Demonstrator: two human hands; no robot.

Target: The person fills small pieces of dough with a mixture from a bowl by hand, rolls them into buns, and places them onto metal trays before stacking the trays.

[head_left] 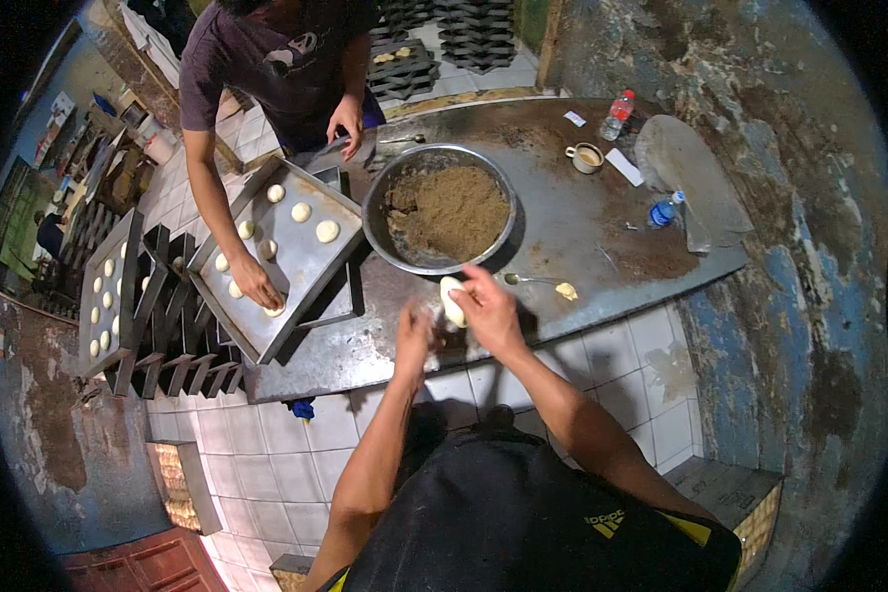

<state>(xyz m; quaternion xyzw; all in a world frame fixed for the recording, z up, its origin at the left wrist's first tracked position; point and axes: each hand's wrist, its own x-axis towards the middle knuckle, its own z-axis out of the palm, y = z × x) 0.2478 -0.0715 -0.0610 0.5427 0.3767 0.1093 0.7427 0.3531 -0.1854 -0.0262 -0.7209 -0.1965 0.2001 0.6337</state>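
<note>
Near the center of the frame, the right hand (491, 314) is gripping a pale dough piece (452, 304) in its fingers, just below a metal bowl (414, 264) that is holding a brown crumbly mixture (459, 212). Just left of the piece, the left hand (414, 335) is blurring, so whether it is open or closed cannot be told. Right of center, a spoon (533, 280) is lying beside a yellow lump (566, 291) on the table (572, 237). Left of center, a co-worker's hand (259, 286) is reaching onto a tray (301, 274) where dough rounds (301, 211) are resting.
</note>
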